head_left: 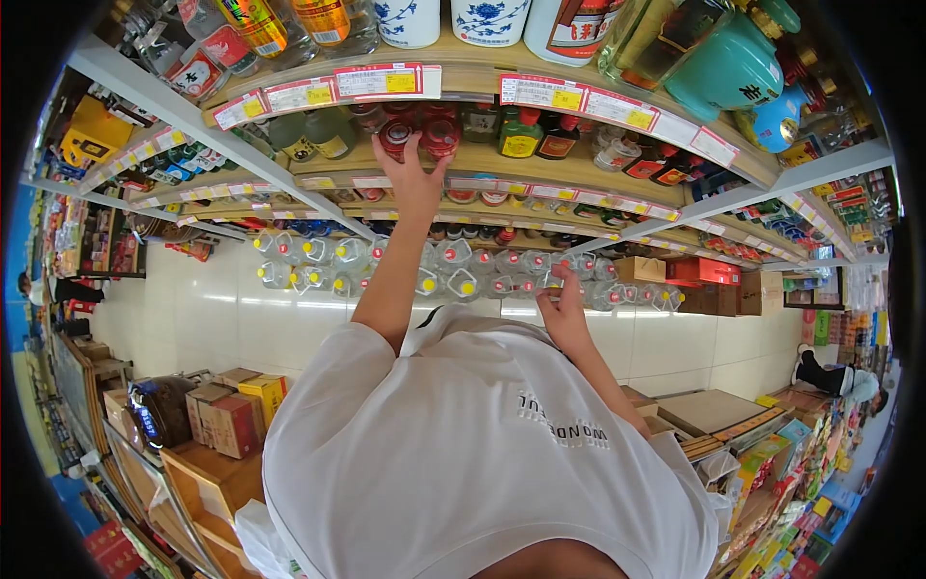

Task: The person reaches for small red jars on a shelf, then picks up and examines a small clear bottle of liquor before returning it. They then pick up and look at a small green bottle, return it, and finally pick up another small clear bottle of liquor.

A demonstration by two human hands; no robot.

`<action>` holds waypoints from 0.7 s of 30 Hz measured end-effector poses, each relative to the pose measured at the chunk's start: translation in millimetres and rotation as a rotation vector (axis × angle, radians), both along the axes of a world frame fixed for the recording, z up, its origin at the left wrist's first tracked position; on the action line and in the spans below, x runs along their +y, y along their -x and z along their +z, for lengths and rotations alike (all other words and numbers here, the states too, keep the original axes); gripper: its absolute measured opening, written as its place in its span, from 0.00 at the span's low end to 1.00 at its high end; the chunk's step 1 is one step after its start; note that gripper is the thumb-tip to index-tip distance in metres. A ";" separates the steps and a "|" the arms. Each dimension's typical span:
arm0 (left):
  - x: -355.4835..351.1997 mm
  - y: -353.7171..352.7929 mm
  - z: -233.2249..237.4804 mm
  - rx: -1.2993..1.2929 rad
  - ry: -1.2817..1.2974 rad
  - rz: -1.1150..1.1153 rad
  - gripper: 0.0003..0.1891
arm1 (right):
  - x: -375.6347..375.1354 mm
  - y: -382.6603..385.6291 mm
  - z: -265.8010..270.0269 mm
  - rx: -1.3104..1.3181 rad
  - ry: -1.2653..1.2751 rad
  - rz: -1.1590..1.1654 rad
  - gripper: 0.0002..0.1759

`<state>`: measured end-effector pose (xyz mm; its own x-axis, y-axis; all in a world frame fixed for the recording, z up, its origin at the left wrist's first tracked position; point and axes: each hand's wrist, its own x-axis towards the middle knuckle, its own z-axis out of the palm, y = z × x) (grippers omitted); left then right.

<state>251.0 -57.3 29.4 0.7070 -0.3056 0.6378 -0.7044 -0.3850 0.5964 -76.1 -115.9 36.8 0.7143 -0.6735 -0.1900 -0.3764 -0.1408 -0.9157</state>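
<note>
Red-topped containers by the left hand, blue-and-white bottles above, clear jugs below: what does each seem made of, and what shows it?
Red-topped containers: perhaps glass or plastic, glossy, but the left hand partly covers them.
Blue-and-white bottles: probably glazed ceramic, smooth white with blue pattern.
Clear jugs: likely plastic, see-through with highlights.
</note>
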 end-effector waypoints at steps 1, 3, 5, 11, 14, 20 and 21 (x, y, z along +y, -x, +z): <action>0.2 -0.9 -0.4 0.009 0.000 -0.012 0.36 | -0.6 -0.1 0.3 0.000 0.000 0.001 0.30; 1.5 -2.9 -0.7 0.027 0.000 -0.033 0.36 | -1.8 -0.2 2.2 0.004 0.014 0.004 0.30; 1.9 -3.3 1.0 0.049 -0.005 -0.049 0.36 | -3.6 0.1 5.2 0.012 0.044 0.005 0.30; 0.4 -9.6 -11.1 0.132 0.076 -0.088 0.37 | -8.3 3.7 4.7 0.014 0.040 -0.005 0.30; -0.1 -10.4 -12.4 0.122 0.068 -0.074 0.37 | -9.0 6.5 6.5 0.004 0.037 -0.010 0.29; 1.8 -5.4 -6.1 0.125 0.094 -0.081 0.38 | -9.8 14.4 6.7 0.018 0.048 -0.022 0.29; 2.3 -2.1 0.4 0.146 0.120 -0.088 0.38 | -10.0 15.1 7.1 0.019 0.047 -0.025 0.29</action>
<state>253.2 -55.0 29.8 0.7685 -0.2979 0.5663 -0.6350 -0.2462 0.7322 -91.2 -125.9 43.9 0.6941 -0.6992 -0.1713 -0.3974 -0.1737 -0.9010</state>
